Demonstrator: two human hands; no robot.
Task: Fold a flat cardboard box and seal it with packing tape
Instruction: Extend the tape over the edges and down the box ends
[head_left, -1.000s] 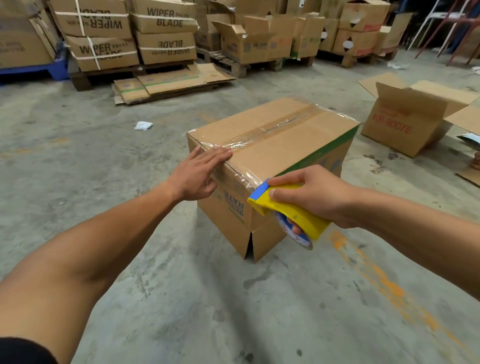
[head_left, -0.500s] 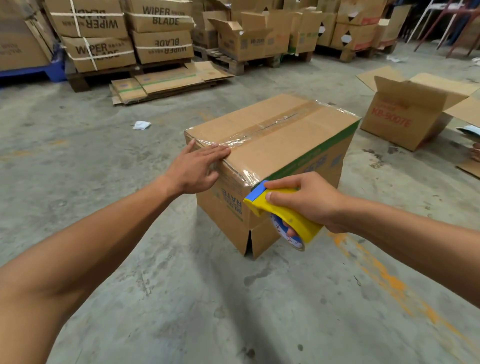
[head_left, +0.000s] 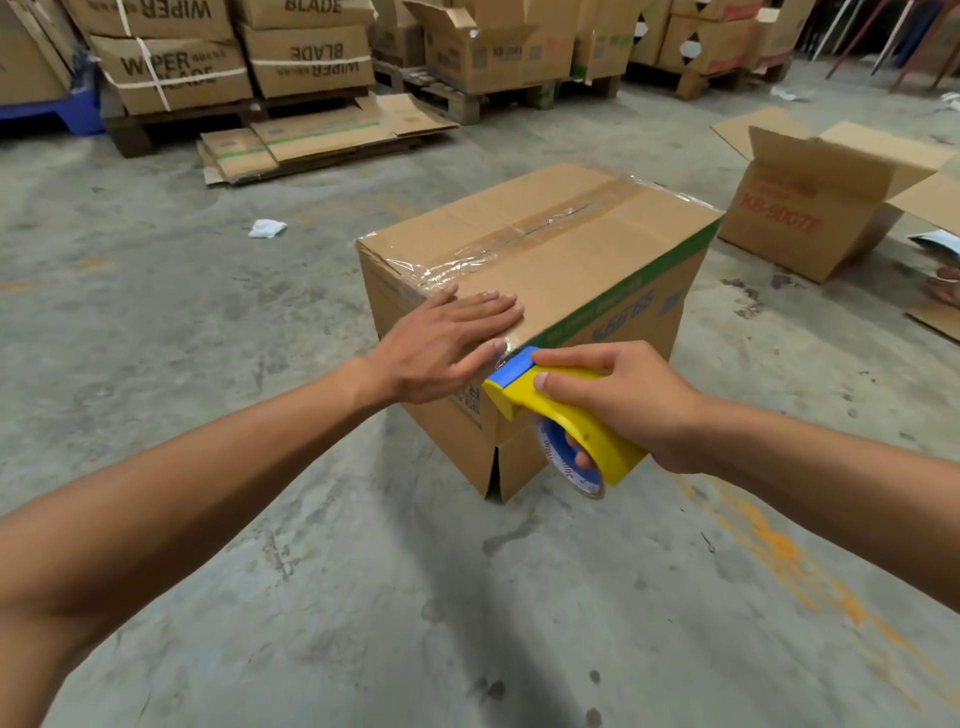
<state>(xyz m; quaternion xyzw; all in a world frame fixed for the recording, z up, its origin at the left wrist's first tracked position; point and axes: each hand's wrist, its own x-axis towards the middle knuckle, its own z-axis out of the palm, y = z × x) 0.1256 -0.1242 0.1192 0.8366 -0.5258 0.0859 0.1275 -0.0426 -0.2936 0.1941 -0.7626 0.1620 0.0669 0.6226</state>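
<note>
Centrally, the brown corrugated cardboard box (head_left: 550, 291) stands on rough concrete floor (head_left: 208, 312), glossy clear tape (head_left: 524, 234) wrinkled along its seam. Left hand (head_left: 441, 345) lies flat at the near top edge; right hand (head_left: 618, 400) grips the yellow tape dispenser (head_left: 566, 421) at the corner. Bare floor surrounds it.

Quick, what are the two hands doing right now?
Left hand: open, fingers flat on top of the cardboard box.
Right hand: holding the yellow tape dispenser against the box's near corner.

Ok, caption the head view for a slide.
Left hand flat on the taped box while the right hand holds the yellow tape dispenser at its near corner.
</note>
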